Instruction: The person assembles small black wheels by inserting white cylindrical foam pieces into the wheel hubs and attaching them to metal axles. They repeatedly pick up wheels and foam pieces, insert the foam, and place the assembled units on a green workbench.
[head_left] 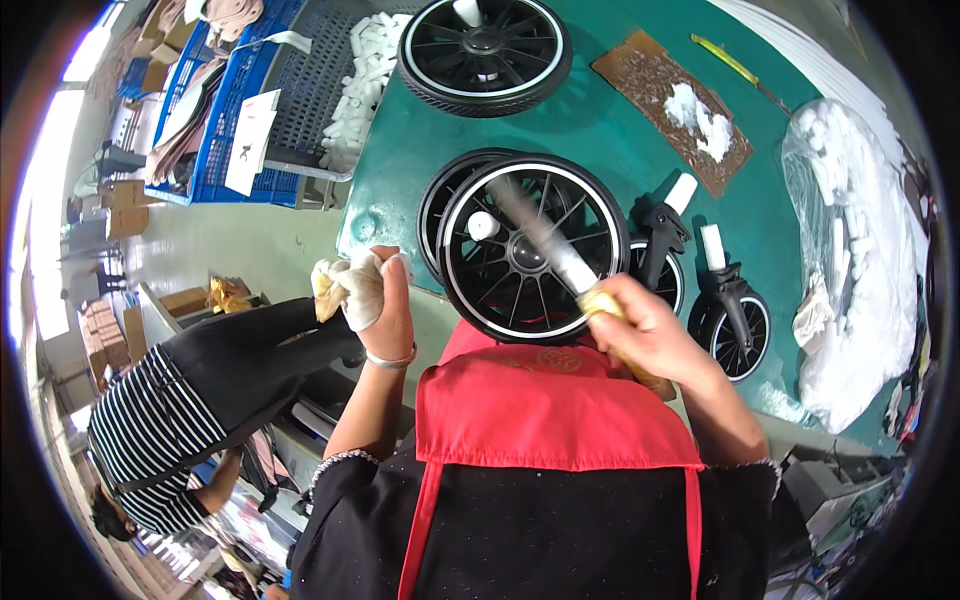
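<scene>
My right hand (pixel 645 330) grips a stick-like tool (pixel 545 240) with yellow wrapping at the grip. Motion smears its far end, which crosses in front of a black spoked wheel (pixel 525 332). That wheel has a white ring and rests at the table edge against my apron, overlapping another wheel (pixel 432 205). A short white cylinder (pixel 483 226) shows among the spokes. Left of the wheels, raised and apart from them, is my left hand (pixel 372 300). Its fingers are curled and covered by whitish cloth; what they hold, if anything, is hidden.
More wheels (pixel 485 100) lie on the green table (pixel 600 130). Two small caster forks (pixel 735 310) stand at right, near a plastic bag of white pieces (pixel 850 260). Brown board (pixel 720 165) bears white bits. Blue crates (pixel 215 150) stand left; another person (pixel 160 425) bends nearby.
</scene>
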